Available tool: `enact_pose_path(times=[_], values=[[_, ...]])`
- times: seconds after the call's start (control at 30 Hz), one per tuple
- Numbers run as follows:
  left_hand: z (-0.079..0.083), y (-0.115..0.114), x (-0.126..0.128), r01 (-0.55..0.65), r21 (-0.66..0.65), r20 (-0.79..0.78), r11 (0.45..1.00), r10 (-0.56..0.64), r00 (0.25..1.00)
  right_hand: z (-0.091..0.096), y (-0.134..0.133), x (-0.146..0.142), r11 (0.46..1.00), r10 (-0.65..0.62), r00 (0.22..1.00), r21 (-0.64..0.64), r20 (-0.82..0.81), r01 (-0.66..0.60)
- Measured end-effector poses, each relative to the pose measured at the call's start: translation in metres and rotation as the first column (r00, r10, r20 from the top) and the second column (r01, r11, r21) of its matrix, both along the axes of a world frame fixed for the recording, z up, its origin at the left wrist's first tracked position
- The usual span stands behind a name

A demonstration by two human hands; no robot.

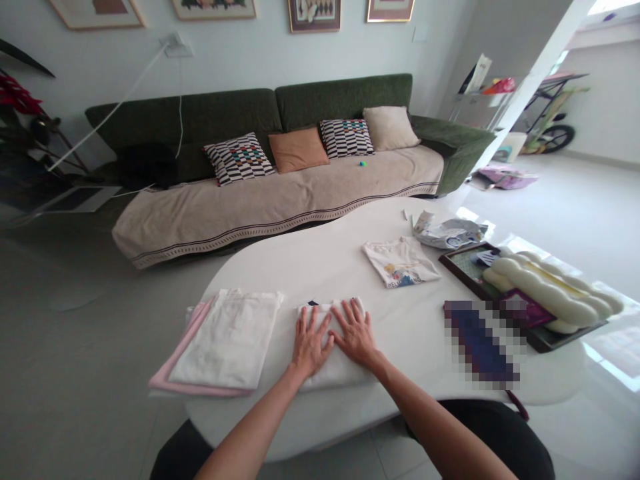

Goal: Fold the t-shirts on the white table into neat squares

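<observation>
A green sofa (345,100) is standing along the pale wall (300,60); framed pictures (315,15) are hanging above. Light is reflecting off the floor (590,200) beside the white bench (320,260).

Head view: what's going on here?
A person's left hand and right hand lie spread flat on a folded white cloth on the white table. To its left is a stack of folded cloths, white over pink. A printed shirt lies farther back, to the right.
</observation>
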State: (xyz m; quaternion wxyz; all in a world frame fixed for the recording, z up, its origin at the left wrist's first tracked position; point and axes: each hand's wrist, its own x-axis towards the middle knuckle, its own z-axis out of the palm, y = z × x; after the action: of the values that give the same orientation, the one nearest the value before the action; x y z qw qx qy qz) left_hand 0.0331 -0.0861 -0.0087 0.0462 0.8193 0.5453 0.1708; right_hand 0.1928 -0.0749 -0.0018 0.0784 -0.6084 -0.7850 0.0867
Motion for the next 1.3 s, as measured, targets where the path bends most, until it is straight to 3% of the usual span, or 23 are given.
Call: enact_pose_path(times=[0.2,0.37,0.47,0.6,0.73,0.93,1.1,1.2,1.27,1.3], values=[[-0.004,0.003,0.001,-0.017,-0.04,-0.031,0.999,0.016,0.999,0.002,0.003,0.001,0.999,-0.008,1.0,-0.037,-0.004,0.008],[0.008,0.0,0.003,-0.034,-0.115,-0.045,0.993,0.029,0.999,0.018,-0.006,-0.002,0.996,0.001,1.0,-0.085,0.008,-0.001],[0.011,-0.021,0.0,-0.038,-0.081,-0.033,0.996,0.035,0.999,0.022,-0.031,-0.002,1.0,0.015,1.0,-0.021,0.009,-0.015],[-0.002,-0.058,-0.008,-0.071,-0.042,-0.019,0.997,0.071,0.997,0.011,-0.072,0.0,0.999,0.031,1.0,-0.018,0.006,-0.031],[-0.013,-0.071,-0.008,-0.149,-0.068,-0.024,0.987,0.147,0.989,0.001,-0.085,0.001,0.998,0.008,0.999,-0.06,0.033,-0.006],[0.002,-0.076,-0.004,-0.126,-0.134,0.014,0.983,0.129,0.992,0.011,-0.09,-0.001,0.992,0.02,0.999,-0.123,0.025,-0.017],[0.008,-0.126,-0.013,-0.027,-0.245,0.159,0.969,0.068,0.985,0.01,-0.138,0.018,0.981,0.094,0.995,-0.168,-0.043,-0.1],[0.007,-0.148,-0.02,-0.038,-0.251,0.379,0.967,0.134,0.916,0.009,-0.161,0.031,0.976,0.121,0.987,-0.17,-0.101,-0.137],[0.008,-0.147,-0.022,-0.182,-0.322,0.539,0.929,0.338,0.772,0.012,-0.166,0.032,0.988,0.074,0.987,-0.122,-0.144,-0.092],[0.01,-0.143,-0.022,-0.257,-0.408,0.592,0.876,0.468,0.656,0.014,-0.165,0.029,0.995,0.037,0.984,-0.082,-0.174,-0.052]])
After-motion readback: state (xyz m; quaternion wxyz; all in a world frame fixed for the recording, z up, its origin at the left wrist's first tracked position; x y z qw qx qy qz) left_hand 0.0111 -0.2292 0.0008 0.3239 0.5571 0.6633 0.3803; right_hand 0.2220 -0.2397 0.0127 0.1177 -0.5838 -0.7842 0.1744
